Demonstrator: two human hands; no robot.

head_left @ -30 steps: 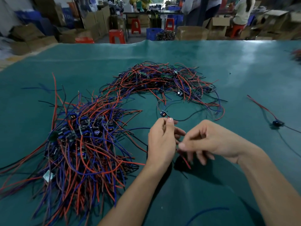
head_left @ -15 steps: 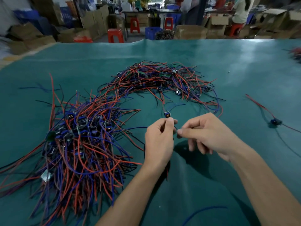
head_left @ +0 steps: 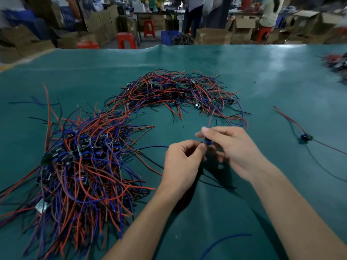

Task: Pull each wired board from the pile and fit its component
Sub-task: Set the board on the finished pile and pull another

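Nearest the viewer, a loose blue wire [head_left: 223,241] lies on the green bench [head_left: 262,76] between the forearms. Above the bench centre, the left hand [head_left: 182,162] and right hand [head_left: 232,147] meet. The left grip is pinched, thumb against fingertips, at the small blue wired board [head_left: 207,141]; the right grip is pinched on the same board from above and the right. Whether a separate component sits between the fingers cannot be told; the part is too small and partly covered. A thin red lead rises from the board toward the far pile. Judgement: the fitting step on this one board is in progress, not completed. To the left, a large near pile [head_left: 78,166] of red, blue and black leads with many blue boards lies on the bench. Beyond the hands, a second far pile [head_left: 174,92] of similar wiring curves across the bench, joined to the near pile by a band of leads. Which pile holds finished units cannot be told. To the right, a single wired unit [head_left: 306,136] lies well apart from both piles, possibly set aside as done. Judgement: much of the stock probably remains to be processed. At the far right edge, another blurred bundle [head_left: 336,62] rests. Behind the bench stand cardboard boxes [head_left: 214,36] and red stools [head_left: 126,40].
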